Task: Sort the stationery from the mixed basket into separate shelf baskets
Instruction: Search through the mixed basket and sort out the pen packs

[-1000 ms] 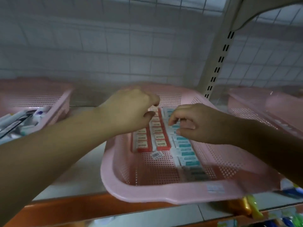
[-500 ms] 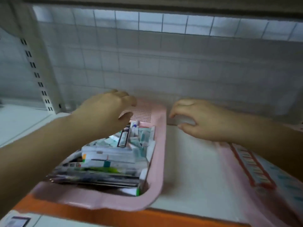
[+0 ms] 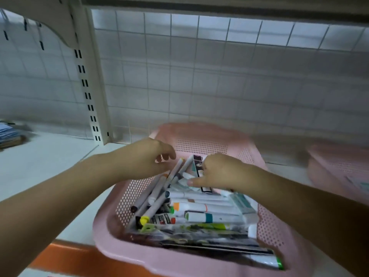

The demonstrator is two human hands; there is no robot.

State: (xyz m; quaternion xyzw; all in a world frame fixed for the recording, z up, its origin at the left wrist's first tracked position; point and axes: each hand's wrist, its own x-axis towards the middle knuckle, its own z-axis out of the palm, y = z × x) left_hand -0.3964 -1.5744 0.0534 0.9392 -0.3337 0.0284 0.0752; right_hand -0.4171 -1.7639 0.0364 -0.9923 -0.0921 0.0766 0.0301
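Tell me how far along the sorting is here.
Done: little shows; the other basket at the right edge holds something pale, too blurred to name. In hand: left hand and right hand reach into the mixed basket, the right at a dark-edged box; no grip is clear. Left: most of it, a heap of markers.

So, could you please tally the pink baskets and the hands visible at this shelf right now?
Pink baskets: 2, the mixed basket and a second basket at the right edge.
Hands: 2, the left hand and the right hand, both over the mixed basket.
Total: 4.
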